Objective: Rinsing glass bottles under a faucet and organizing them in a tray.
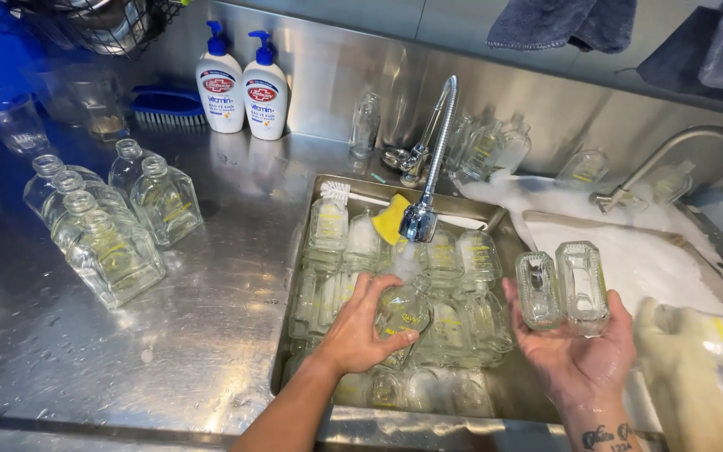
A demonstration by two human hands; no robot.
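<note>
Left hand: the left hand [360,328] is wrapped round a small clear glass bottle with yellow print [403,311], fingers curled over its shoulder, holding it under the spout above the basin
Right hand: the right hand [581,351] lies palm up, fingers cupped under two square clear glass bottles [564,289] lying side by side, ribbed bases toward the camera
Tap: a ribbed, bent chrome faucet [430,163] ends just above the held bottle; water appears to run onto it, though the stream is blurred
Basin: the square stainless steel sink [294,276] is packed with more clear bottles lying on their sides, touching one another; a yellow sponge [391,219] and a white bristle brush [338,192] sit at its back edge
Counter, left: the wet, scuffed steel worktop [169,335] carries a tight cluster of upright clear bottles [110,226]; open steel between cluster and sink rim
Back wall: two white pump soap bottles [243,84] stand beside a blue scrubbing brush [167,107]
Right side: white foam [638,259] covers the neighbouring basin; a pale rubber-gloved hand [684,377] of another person is close beside the right wrist
</note>
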